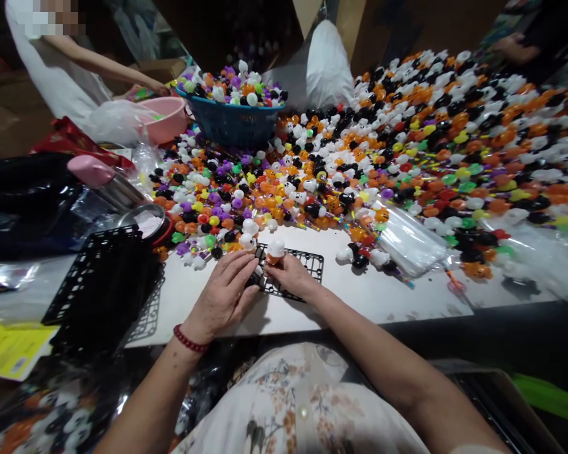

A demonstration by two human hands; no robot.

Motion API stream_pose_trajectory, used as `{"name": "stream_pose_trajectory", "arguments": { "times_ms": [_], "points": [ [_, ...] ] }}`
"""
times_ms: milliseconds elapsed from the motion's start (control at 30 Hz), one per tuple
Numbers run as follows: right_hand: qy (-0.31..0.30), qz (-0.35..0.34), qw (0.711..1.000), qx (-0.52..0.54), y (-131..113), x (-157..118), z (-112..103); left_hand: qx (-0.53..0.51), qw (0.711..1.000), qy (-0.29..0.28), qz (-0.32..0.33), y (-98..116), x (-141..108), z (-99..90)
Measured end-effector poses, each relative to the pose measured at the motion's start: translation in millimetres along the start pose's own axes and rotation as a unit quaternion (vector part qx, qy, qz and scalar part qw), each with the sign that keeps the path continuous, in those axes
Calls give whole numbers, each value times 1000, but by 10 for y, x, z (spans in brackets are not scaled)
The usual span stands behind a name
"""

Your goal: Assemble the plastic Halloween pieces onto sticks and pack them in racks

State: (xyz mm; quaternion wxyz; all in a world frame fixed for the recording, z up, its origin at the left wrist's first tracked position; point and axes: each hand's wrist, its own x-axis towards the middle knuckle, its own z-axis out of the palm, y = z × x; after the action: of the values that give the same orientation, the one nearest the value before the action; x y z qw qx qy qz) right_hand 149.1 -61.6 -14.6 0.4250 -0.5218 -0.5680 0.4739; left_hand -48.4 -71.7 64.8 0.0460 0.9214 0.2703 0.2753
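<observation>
A worker's right hand (291, 277) pinches a white-topped toy (275, 248) above a black grid tray (317, 263), while the left hand (224, 293), fingers loosely curved, covers the tray's near-left end; whether it grips anything is hard to tell. A white toy (247, 242) stands just beyond the left fingertips. Poorly braced, the tray could slide under an off-centre push, and the rounded top could slip from the pinch. Loose pieces from the heap (307, 170) ahead of both hands could roll in and foul the grid.
</observation>
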Motion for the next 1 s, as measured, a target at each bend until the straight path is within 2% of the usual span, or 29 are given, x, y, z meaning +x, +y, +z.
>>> {"name": "stream_pose_trajectory", "arguments": {
  "times_ms": [200,333,567,800,1000],
  "points": [
    [-28,3,999,-30,-96,23,-24,-19,1000,2,-7,-31,2,20],
    [-40,-25,992,-117,-162,17,0,-22,999,6,-23,-55,3,34],
    [-72,-59,961,-261,-233,11,-20,-6,999,-2,-35,-89,26,32],
    [-102,-81,955,-266,-279,18,-40,15,999,-23,-35,-59,72,-13],
    [-108,-105,960,-237,-209,61,-34,40,998,-37,-36,-22,131,-62]
  ]
}}
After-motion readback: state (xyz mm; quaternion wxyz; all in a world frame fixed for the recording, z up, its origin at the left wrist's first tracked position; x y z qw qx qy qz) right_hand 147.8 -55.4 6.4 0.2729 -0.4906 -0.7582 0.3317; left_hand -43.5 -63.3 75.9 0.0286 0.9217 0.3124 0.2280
